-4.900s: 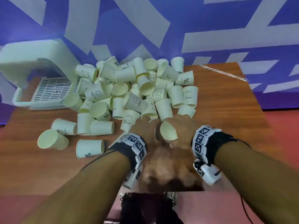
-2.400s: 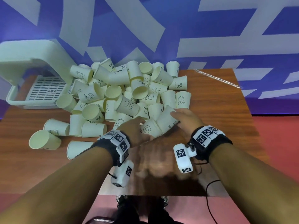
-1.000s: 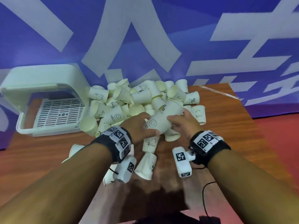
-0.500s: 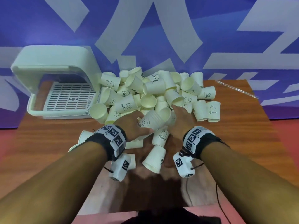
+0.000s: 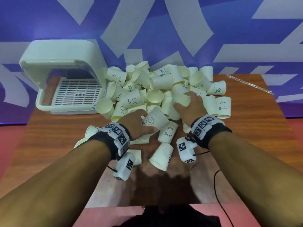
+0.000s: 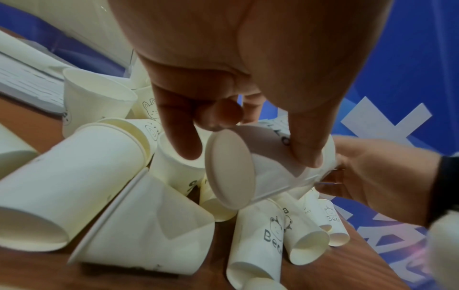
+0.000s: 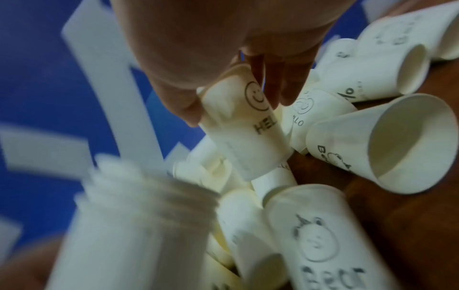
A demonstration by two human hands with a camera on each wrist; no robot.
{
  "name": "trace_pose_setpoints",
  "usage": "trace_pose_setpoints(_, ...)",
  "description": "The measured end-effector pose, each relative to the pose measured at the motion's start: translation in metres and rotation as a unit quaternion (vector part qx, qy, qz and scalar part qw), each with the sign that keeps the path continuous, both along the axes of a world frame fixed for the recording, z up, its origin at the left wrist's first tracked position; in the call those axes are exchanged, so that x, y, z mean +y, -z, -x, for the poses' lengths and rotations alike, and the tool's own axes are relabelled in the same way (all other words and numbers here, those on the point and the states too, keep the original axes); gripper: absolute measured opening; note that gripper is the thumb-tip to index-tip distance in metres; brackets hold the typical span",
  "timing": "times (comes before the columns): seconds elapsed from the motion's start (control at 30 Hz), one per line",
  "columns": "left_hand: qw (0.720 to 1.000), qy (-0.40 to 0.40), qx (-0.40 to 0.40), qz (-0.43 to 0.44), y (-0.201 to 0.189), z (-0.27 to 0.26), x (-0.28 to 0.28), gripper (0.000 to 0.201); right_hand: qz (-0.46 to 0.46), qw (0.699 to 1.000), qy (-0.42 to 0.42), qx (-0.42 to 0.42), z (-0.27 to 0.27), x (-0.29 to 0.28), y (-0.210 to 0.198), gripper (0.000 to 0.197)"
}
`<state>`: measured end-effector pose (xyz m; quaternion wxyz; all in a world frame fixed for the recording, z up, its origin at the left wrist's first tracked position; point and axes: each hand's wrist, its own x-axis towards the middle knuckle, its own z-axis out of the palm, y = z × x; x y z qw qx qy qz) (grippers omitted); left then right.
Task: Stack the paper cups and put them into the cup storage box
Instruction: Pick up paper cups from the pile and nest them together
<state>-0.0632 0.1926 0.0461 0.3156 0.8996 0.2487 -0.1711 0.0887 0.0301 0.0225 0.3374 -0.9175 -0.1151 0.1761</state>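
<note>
L hand [image 5: 136, 124] gripped nested stack of cream paper cups [image 5: 155, 119], tilted above brown wood-grain tabletop [image 5: 246, 145]. R hand [image 5: 188, 106] grasped a smiley cup [image 7: 244, 125] in loose pile. White storage box [image 5: 65, 79] open, far-left; blue/white patterned wall [image 5: 213, 30] behind.

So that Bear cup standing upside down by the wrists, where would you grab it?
Probably round the side wall of the Bear cup, from above. It stands mouth down, base up, so the narrower closed end faces the hand, and nothing lies on top of it.
</note>
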Motion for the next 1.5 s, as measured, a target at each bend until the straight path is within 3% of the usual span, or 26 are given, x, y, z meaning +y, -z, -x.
trace_pose_setpoints(0.1, 1.0, 0.007, -0.009, -0.001, -0.006, -0.005, -0.007, 0.067, -0.119, 0.987, 0.031, 0.107, -0.004, -0.018, -0.016, 0.069)
trace_pose_setpoints(0.17, 1.0, 0.014, -0.014, 0.003, -0.009, -0.012, -0.015, 0.067, -0.115, 0.981, -0.021, 0.155, 0.003, -0.025, -0.018, 0.046)
trace_pose_setpoints(0.23, 0.999, 0.025, -0.021, 0.008, -0.01, -0.021, -0.026, 0.063, -0.136, 0.971, -0.019, 0.193, 0.014, -0.027, -0.014, 0.019)
trace_pose_setpoints(0.27, 0.999, 0.032, -0.023, 0.005, -0.011, -0.025, -0.031, 0.062, -0.15, 0.965, -0.02, 0.213, 0.02, -0.028, -0.011, 0.016)
trace_pose_setpoints(0.4, 0.999, 0.036, -0.009, -0.016, -0.004, -0.034, -0.045, 0.065, -0.11, 0.966, -0.034, 0.232, 0.017, -0.041, -0.004, 0.047)
trace_pose_setpoints(0.47, 0.999, 0.027, 0.006, -0.025, 0.003, -0.035, -0.049, 0.069, -0.055, 0.988, 0.009, 0.147, 0.003, -0.052, 0.01, 0.044)
trace_pose_setpoints(0.53, 0.999, 0.015, 0.02, -0.034, 0.012, -0.033, -0.052, 0.072, 0.036, 0.996, 0.055, 0.06, -0.006, -0.059, 0.027, 0.055)
trace_pose_setpoints(0.63, 0.998, -0.004, 0.042, -0.044, 0.025, -0.029, -0.057, 0.076, 0.036, 0.989, 0.076, 0.119, -0.007, -0.058, 0.051, 0.076)
trace_pose_setpoints(0.7, 0.997, -0.018, 0.048, -0.054, 0.029, -0.027, -0.061, 0.077, 0.003, 0.983, 0.059, 0.176, -0.006, -0.056, 0.059, 0.069)
trace_pose_setpoints(0.8, 0.995, -0.044, 0.054, -0.069, 0.031, -0.022, -0.068, 0.079, -0.036, 0.983, 0.049, 0.171, -0.008, -0.059, 0.059, 0.03)
trace_pose_setpoints(0.83, 0.994, -0.051, 0.056, -0.075, 0.029, -0.02, -0.07, 0.08, -0.049, 0.983, 0.045, 0.169, -0.009, -0.062, 0.058, 0.027)
trace_pose_setpoints(1.07, 0.992, -0.062, 0.034, -0.101, 0.015, -0.01, -0.078, 0.066, -0.179, 0.952, 0.03, 0.246, -0.021, -0.083, 0.026, 0.026)
trace_pose_setpoints(1.13, 0.994, -0.064, 0.014, -0.082, 0.01, -0.007, -0.084, 0.063, -0.173, 0.952, -0.033, 0.249, -0.014, -0.082, 0.014, 0.024)
trace_pose_setpoints(1.27, 0.997, -0.051, -0.013, -0.05, 0.006, 0.005, -0.1, 0.066, -0.101, 0.937, -0.213, 0.256, 0.018, -0.071, -0.003, 0.047)
trace_pose_setpoints(1.37, 0.996, -0.08, -0.019, -0.03, 0.008, 0.024, -0.099, 0.069, -0.101, 0.93, -0.232, 0.268, 0.03, -0.063, 0.001, 0.044)
trace_pose_setpoints(1.5, 0.991, -0.117, 0.024, -0.064, 0.01, 0.048, -0.081, 0.07, -0.064, 0.96, -0.183, 0.2, 0.039, -0.058, 0.026, 0.036)
